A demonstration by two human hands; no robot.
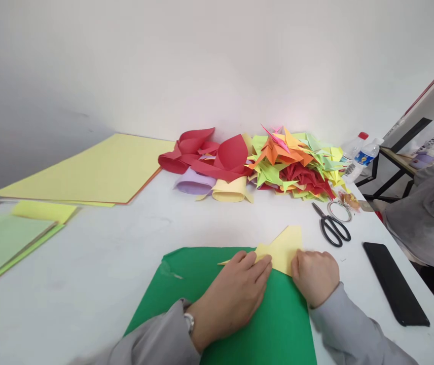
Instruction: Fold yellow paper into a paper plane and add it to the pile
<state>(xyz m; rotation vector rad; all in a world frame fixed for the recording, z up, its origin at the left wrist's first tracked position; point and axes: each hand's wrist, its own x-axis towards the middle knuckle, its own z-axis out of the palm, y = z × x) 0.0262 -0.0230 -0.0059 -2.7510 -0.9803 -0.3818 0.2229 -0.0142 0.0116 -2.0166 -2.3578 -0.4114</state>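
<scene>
I have the folded yellow paper [289,247] a little right of and below the frame's centre, overlapping the top edge of a green sheet [270,317]. I see the left hand [234,291] laid flat over the paper's left part, fingers nearly straight and together, gripping nothing. The right hand [319,276] is curled against the paper's right edge; I cannot tell whether it pinches it. Toward the right, I make out scissors [329,223] beside a ring [349,215], and a flat black slab [395,284] at lower right. Above centre, colourful folded shapes [296,165] sit heaped beside curled red paper [234,154].
</scene>
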